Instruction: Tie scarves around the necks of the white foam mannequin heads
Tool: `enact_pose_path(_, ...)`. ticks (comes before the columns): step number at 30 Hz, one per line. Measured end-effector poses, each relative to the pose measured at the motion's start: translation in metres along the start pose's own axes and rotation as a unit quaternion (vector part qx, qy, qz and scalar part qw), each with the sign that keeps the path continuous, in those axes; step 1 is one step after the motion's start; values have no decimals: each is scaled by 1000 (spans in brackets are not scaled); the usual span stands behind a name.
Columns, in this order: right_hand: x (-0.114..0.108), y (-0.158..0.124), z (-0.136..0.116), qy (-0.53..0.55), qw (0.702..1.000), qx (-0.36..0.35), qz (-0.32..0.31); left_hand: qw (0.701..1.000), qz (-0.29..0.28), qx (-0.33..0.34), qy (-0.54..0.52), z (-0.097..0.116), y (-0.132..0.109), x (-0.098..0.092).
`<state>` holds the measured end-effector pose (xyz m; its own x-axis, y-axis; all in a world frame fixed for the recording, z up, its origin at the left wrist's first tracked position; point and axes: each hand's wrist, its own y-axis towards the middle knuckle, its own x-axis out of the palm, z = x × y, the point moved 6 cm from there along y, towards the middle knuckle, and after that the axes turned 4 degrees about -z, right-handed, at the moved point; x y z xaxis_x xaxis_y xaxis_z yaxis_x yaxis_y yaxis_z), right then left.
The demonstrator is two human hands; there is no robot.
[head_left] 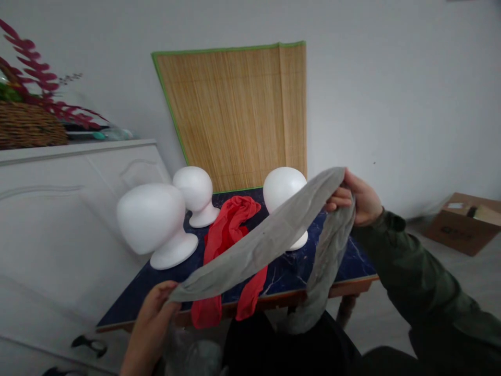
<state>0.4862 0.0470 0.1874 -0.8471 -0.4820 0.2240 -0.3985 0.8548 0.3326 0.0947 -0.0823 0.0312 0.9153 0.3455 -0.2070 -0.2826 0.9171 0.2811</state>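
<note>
Grey scarf point(254, 249) runs taut above the table point(230, 309), its long axis rising from the left hand point(154, 308) to the right hand point(360, 198), each closed on it. The right hand is nearer the rightmost white head form point(284, 185).

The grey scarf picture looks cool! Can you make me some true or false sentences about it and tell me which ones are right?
1. The left hand and the right hand both hold the grey scarf. True.
2. The red scarf is wrapped around a head. False: the red scarf lies on the table, with parts hanging over the front edge.
3. Three white mannequin heads stand on the table. True.
4. The bamboo mat lies under the heads. False: the bamboo mat is upright behind the table, by the wall.
5. The cardboard box is on the floor. True.
</note>
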Motion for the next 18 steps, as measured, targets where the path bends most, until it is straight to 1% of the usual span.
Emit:
enact_pose_path(1, 8, 8, -12, -16, 1000, 0, -16, 998, -39, -22, 42, -1, 1, 17)
enact_pose_path(2, 19, 15, -23, -35, 998, 5, -43, 992, -92, -33, 84, 0, 0, 35)
enact_pose_path(4, 44, 27, -36, -91, 988, 21, -119, 966, -208, -16, 154, 9, -5, 70)
enact_pose_path(5, 55, 32, -40, -128, 980, 22, -153, 953, -251, 8, 172, 18, -8, 85)
enact_pose_path(6, 65, 37, -44, -170, 969, 10, -178, 942, -281, 34, 178, 28, -11, 98)
enact_pose_path(8, 84, 45, -51, -268, 939, -44, -211, 933, -315, 82, 151, 51, -11, 121)
enact_pose_path(9, 93, 48, -54, -321, 916, -78, -229, 933, -320, 106, 122, 63, -9, 131)
enact_pose_path(10, 104, 49, -56, -373, 885, -112, -255, 935, -318, 132, 88, 76, -4, 141)
enact_pose_path(12, 129, 49, -55, -473, 804, -165, -321, 938, -297, 176, 20, 99, 10, 156)
enact_pose_path(13, 140, 48, -55, -516, 761, -191, -344, 941, -283, 184, -5, 108, 20, 163)
enact_pose_path(14, 149, 46, -56, -552, 724, -219, -351, 946, -267, 183, -26, 116, 29, 169)
enact_pose_path(15, 157, 46, -60, -580, 696, -248, -343, 952, -248, 173, -47, 122, 39, 173)
enact_pose_path(16, 163, 46, -65, -602, 677, -276, -321, 958, -228, 157, -70, 127, 49, 176)
enact_pose_path(17, 167, 46, -71, -617, 666, -300, -292, 963, -208, 138, -99, 132, 57, 177)
enact_pose_path(18, 168, 47, -77, -626, 663, -317, -260, 965, -191, 121, -133, 135, 63, 178)
